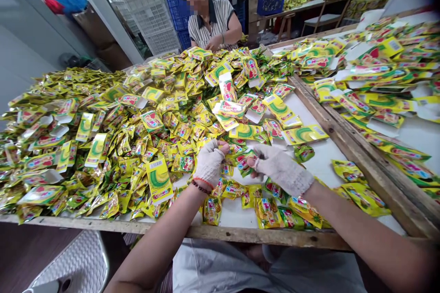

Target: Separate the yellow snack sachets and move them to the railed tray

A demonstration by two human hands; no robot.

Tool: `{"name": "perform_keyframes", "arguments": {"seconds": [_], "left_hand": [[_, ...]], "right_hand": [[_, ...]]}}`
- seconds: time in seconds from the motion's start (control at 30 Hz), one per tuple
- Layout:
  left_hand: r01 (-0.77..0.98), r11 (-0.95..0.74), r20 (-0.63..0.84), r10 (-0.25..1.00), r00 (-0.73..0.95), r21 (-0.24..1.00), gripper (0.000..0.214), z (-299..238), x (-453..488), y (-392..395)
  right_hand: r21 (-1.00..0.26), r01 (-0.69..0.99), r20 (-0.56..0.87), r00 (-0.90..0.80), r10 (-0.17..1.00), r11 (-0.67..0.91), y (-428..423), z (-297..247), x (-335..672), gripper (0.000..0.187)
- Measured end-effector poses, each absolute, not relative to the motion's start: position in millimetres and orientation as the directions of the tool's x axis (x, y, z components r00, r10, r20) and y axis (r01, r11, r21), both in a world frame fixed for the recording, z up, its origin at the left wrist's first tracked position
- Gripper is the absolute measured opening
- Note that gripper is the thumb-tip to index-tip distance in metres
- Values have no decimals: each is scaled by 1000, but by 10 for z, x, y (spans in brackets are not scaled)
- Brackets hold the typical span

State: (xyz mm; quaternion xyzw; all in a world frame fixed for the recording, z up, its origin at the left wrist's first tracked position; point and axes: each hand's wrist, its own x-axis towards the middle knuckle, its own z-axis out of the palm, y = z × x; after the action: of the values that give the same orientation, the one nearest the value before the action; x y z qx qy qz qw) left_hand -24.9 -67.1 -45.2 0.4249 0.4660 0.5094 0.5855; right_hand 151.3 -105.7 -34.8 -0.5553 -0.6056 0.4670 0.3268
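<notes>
My right hand [283, 171], in a white knit glove with bare fingertips, pinches a small green and red foil packet [244, 162] above the table. Close by on the left, my left hand [209, 164] wears a similar glove, with an orange cuff edge and a dark bead bracelet at the wrist. Its thumb and fingers are curled together; what they hold, if anything, is hidden. Beneath and around both hands lie loose yellow and green packets, among them a pineapple packet [212, 210]. A flat yellow box [160, 181] with a green melon picture lies left of my left hand.
A deep heap of packets and small boxes [151, 121] covers the table's left and middle. A wooden divider [338, 144] runs along the right, with more boxes [374, 100] beyond it. Across the table sits another person [216, 23]. A white stool [79, 261] stands lower left.
</notes>
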Motion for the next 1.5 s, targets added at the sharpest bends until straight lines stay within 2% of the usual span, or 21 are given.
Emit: {"name": "perform_keyframes", "arguments": {"seconds": [0.07,0.17,0.27,0.4,0.5,0.6,0.67,0.83,0.9,0.97,1.07,1.13,1.27,1.43,1.5], "left_hand": [[-330,173,-162,985,61,928,31,-448,-168,-719],[-479,225,-176,974,145,849,32,-417,-109,-782],[-450,344,-244,933,266,824,31,-386,-151,-811],[-321,477,-339,851,401,818,40,-370,-221,-818],[-357,417,-310,895,321,835,35,-370,-186,-826],[-386,371,-286,922,261,845,32,-367,-109,-852],[-393,385,-284,914,290,835,34,-361,-62,-878],[-438,378,-246,912,329,815,42,-375,-5,-916],[-438,356,-233,922,309,826,43,-399,-9,-906],[-417,330,-218,930,295,847,44,-425,-28,-893],[-348,288,-183,935,305,892,45,-444,-55,-889],[-314,265,-163,935,316,912,47,-439,-57,-899],[-290,205,-115,947,299,935,46,-428,-41,-900],[-202,87,-33,967,254,976,40,-466,-65,-839],[-179,31,22,959,284,983,35,-481,-77,-839]], "right_hand": [[-916,402,-54,-106,993,-7,-1055,-389,1411,27],[-843,530,135,37,990,96,-1016,-425,1381,29],[-811,575,212,112,971,111,-967,-403,1470,28],[-819,566,212,152,965,90,-910,-389,1606,24],[-863,500,225,257,940,70,-881,-412,1647,26],[-941,336,95,350,932,-30,-874,-442,1615,25],[-951,306,63,350,935,-51,-877,-470,1564,25],[-861,501,298,353,887,90,-884,-530,1472,26],[-818,562,343,313,886,119,-892,-510,1485,26],[-794,598,314,251,916,108,-905,-464,1523,26],[-790,612,135,123,983,32,-942,-382,1579,26],[-797,603,63,100,993,-10,-972,-348,1583,27],[-807,591,96,138,986,-4,-1002,-367,1538,31],[-662,743,207,59,977,96,-988,-438,1577,26],[-703,702,209,47,977,117,-986,-440,1610,35]]}}
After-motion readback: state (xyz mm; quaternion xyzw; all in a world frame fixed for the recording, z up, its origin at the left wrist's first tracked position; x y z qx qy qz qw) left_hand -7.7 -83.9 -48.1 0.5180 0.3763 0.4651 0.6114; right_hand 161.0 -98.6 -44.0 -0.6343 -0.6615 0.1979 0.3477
